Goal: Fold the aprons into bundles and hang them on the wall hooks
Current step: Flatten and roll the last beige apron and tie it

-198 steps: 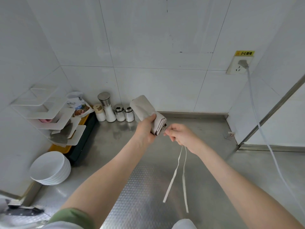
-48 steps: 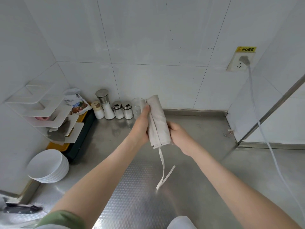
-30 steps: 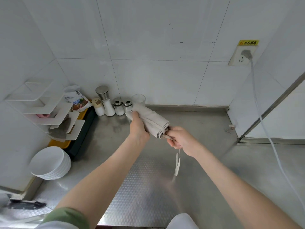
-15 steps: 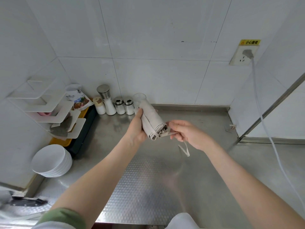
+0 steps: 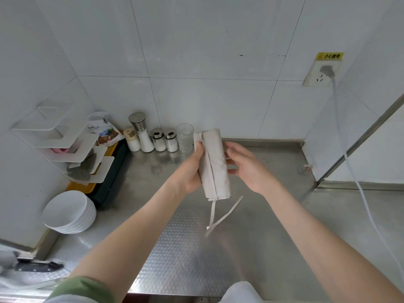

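A beige apron rolled into a long bundle (image 5: 215, 165) stands nearly upright in the air above the steel counter (image 5: 251, 226). My left hand (image 5: 192, 169) grips it from the left side, thumb on its front. My right hand (image 5: 244, 167) is at the bundle's right side with fingers spread; its fingertips reach behind the roll, where contact is hidden. Two white strap ends (image 5: 218, 215) dangle loose from the bundle's lower end. No wall hooks are in view.
Shakers, a grinder (image 5: 141, 132) and a glass (image 5: 185, 137) line the back wall. White corner shelves (image 5: 65, 145) and stacked white bowls (image 5: 70, 212) sit left. A knife (image 5: 37, 266) lies at the lower left. A plugged cable (image 5: 349, 162) hangs at right.
The bundle has turned from tilted to nearly upright. My right hand has let go of the strap and opened beside the roll; the strap ends now hang free.
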Demonstrator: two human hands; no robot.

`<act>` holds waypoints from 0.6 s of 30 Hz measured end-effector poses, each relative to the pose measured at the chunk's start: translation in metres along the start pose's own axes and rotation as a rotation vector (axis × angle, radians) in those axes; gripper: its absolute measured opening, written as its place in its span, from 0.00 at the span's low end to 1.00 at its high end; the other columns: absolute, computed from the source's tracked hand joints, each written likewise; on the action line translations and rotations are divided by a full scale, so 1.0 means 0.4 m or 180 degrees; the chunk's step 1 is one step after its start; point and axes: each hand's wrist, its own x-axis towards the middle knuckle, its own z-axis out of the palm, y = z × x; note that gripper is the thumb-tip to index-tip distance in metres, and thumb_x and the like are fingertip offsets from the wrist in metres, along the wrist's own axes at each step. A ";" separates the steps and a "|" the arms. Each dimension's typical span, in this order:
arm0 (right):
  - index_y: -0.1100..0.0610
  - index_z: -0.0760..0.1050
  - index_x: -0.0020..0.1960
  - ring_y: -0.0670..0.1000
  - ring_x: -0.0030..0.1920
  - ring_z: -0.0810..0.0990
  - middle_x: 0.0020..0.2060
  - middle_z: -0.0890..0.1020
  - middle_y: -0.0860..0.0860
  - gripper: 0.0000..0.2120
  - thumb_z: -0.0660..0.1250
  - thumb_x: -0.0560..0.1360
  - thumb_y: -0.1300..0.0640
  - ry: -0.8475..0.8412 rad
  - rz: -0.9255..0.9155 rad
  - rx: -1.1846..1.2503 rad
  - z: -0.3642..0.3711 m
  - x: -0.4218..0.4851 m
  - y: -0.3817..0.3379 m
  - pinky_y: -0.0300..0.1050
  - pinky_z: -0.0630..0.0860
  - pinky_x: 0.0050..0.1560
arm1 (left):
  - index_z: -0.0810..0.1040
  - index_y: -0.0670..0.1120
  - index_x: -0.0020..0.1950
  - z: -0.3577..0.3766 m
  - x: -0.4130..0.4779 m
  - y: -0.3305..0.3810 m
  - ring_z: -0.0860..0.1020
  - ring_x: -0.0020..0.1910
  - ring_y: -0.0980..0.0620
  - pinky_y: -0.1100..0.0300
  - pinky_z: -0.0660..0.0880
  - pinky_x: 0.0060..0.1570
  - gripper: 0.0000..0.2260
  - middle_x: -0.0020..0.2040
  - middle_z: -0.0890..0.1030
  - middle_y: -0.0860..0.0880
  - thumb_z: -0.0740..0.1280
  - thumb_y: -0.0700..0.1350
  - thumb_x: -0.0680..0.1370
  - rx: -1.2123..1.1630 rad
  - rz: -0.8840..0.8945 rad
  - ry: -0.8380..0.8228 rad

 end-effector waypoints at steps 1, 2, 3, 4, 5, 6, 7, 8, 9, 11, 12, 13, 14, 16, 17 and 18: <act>0.54 0.74 0.62 0.48 0.45 0.78 0.49 0.80 0.51 0.11 0.59 0.81 0.59 -0.0069 0.0071 -0.0206 0.005 -0.003 0.000 0.44 0.76 0.44 | 0.73 0.42 0.68 -0.004 0.003 -0.001 0.78 0.61 0.47 0.50 0.74 0.60 0.29 0.64 0.78 0.43 0.49 0.62 0.81 -0.0155 -0.0008 0.0049; 0.55 0.73 0.63 0.48 0.46 0.79 0.50 0.80 0.51 0.12 0.61 0.80 0.58 -0.0124 0.0164 -0.0424 0.009 -0.005 0.001 0.43 0.76 0.43 | 0.72 0.41 0.68 -0.006 0.006 -0.001 0.78 0.62 0.45 0.47 0.73 0.62 0.29 0.64 0.78 0.41 0.51 0.62 0.81 -0.0296 -0.0027 0.0097; 0.56 0.72 0.63 0.48 0.47 0.79 0.51 0.80 0.51 0.13 0.62 0.80 0.58 -0.0158 0.0269 -0.0576 0.013 -0.007 0.002 0.42 0.76 0.43 | 0.72 0.41 0.69 -0.004 0.006 -0.001 0.78 0.62 0.44 0.45 0.72 0.64 0.29 0.64 0.78 0.41 0.53 0.62 0.80 -0.0386 -0.0059 0.0155; 0.56 0.71 0.64 0.47 0.48 0.79 0.52 0.80 0.51 0.14 0.63 0.79 0.58 -0.0162 0.0375 -0.0632 0.018 -0.008 0.004 0.42 0.76 0.44 | 0.72 0.41 0.69 -0.001 0.007 -0.001 0.78 0.62 0.43 0.43 0.72 0.63 0.29 0.63 0.78 0.40 0.55 0.62 0.80 -0.0426 -0.0093 0.0201; 0.55 0.69 0.66 0.46 0.50 0.79 0.54 0.80 0.49 0.16 0.65 0.79 0.57 -0.0141 0.0443 -0.0650 0.025 -0.009 0.006 0.41 0.77 0.46 | 0.72 0.41 0.69 0.007 0.007 -0.002 0.78 0.61 0.43 0.43 0.74 0.61 0.28 0.63 0.79 0.40 0.56 0.61 0.80 -0.0447 -0.0118 0.0232; 0.54 0.66 0.67 0.44 0.52 0.79 0.55 0.79 0.47 0.20 0.67 0.77 0.57 -0.0064 0.0443 -0.0675 0.036 -0.009 0.008 0.40 0.76 0.48 | 0.72 0.42 0.70 0.017 0.009 -0.004 0.80 0.59 0.44 0.45 0.78 0.55 0.26 0.62 0.79 0.41 0.56 0.59 0.81 -0.0432 -0.0105 0.0288; 0.53 0.63 0.67 0.42 0.53 0.78 0.55 0.78 0.45 0.23 0.69 0.76 0.57 0.0113 0.0358 -0.0720 0.048 -0.009 0.012 0.38 0.76 0.50 | 0.72 0.42 0.70 0.029 0.009 -0.004 0.80 0.58 0.46 0.50 0.80 0.50 0.25 0.62 0.80 0.42 0.56 0.58 0.82 -0.0397 -0.0073 0.0349; 0.53 0.60 0.67 0.42 0.53 0.77 0.55 0.76 0.45 0.27 0.71 0.75 0.58 0.0399 0.0212 -0.0827 0.061 -0.007 0.021 0.38 0.75 0.51 | 0.72 0.43 0.69 0.037 0.013 -0.008 0.81 0.57 0.48 0.54 0.80 0.48 0.24 0.60 0.81 0.43 0.56 0.58 0.82 -0.0325 -0.0058 0.0438; 0.53 0.59 0.66 0.44 0.54 0.76 0.55 0.74 0.46 0.29 0.72 0.73 0.58 0.0744 0.0029 -0.1049 0.070 -0.002 0.031 0.39 0.74 0.52 | 0.72 0.43 0.68 0.045 0.017 -0.011 0.81 0.55 0.51 0.57 0.79 0.47 0.23 0.59 0.82 0.44 0.55 0.58 0.82 -0.0258 -0.0058 0.0537; 0.55 0.63 0.59 0.48 0.55 0.71 0.54 0.69 0.50 0.25 0.73 0.70 0.58 0.1232 -0.0306 -0.1734 0.082 0.007 0.043 0.40 0.70 0.54 | 0.73 0.43 0.65 0.054 0.021 -0.014 0.82 0.50 0.55 0.62 0.77 0.44 0.22 0.53 0.83 0.48 0.54 0.58 0.83 -0.0066 0.0021 0.0759; 0.57 0.65 0.56 0.49 0.53 0.70 0.52 0.68 0.50 0.20 0.72 0.71 0.58 0.1321 -0.0389 -0.1949 0.081 0.011 0.044 0.40 0.69 0.52 | 0.74 0.44 0.64 0.050 0.024 -0.018 0.82 0.47 0.56 0.62 0.77 0.42 0.21 0.50 0.83 0.49 0.54 0.58 0.83 0.0064 0.0081 0.0894; 0.58 0.68 0.53 0.49 0.50 0.71 0.49 0.69 0.50 0.15 0.71 0.72 0.58 0.1293 -0.0383 -0.1952 0.076 0.013 0.042 0.41 0.69 0.49 | 0.74 0.44 0.63 0.045 0.026 -0.019 0.82 0.45 0.56 0.62 0.77 0.41 0.21 0.48 0.83 0.50 0.54 0.58 0.83 0.0145 0.0128 0.1031; 0.60 0.70 0.53 0.49 0.46 0.72 0.47 0.71 0.51 0.11 0.69 0.74 0.58 0.1123 -0.0279 -0.1712 0.068 0.015 0.036 0.41 0.69 0.47 | 0.74 0.44 0.63 0.038 0.027 -0.021 0.82 0.45 0.55 0.60 0.77 0.42 0.21 0.47 0.83 0.49 0.54 0.58 0.83 0.0171 0.0149 0.1124; 0.62 0.73 0.54 0.49 0.46 0.75 0.46 0.77 0.53 0.08 0.63 0.79 0.58 0.0484 0.0069 -0.0804 0.059 0.009 0.023 0.45 0.70 0.50 | 0.76 0.43 0.62 0.030 0.023 -0.016 0.82 0.47 0.51 0.55 0.79 0.47 0.23 0.48 0.84 0.47 0.55 0.60 0.82 -0.0006 0.0081 0.1155; 0.61 0.75 0.57 0.49 0.49 0.76 0.48 0.79 0.53 0.10 0.61 0.81 0.57 0.0164 0.0227 -0.0383 0.055 0.006 0.021 0.47 0.70 0.54 | 0.76 0.43 0.61 0.029 0.020 -0.012 0.83 0.49 0.49 0.52 0.79 0.51 0.24 0.50 0.84 0.46 0.55 0.61 0.81 -0.0164 0.0015 0.1090; 0.59 0.75 0.60 0.50 0.52 0.77 0.52 0.81 0.53 0.12 0.59 0.81 0.54 -0.0088 0.0309 -0.0115 0.053 0.001 0.017 0.47 0.71 0.58 | 0.77 0.43 0.59 0.028 0.018 -0.007 0.82 0.51 0.47 0.49 0.78 0.54 0.26 0.51 0.84 0.44 0.54 0.63 0.80 -0.0322 -0.0023 0.1006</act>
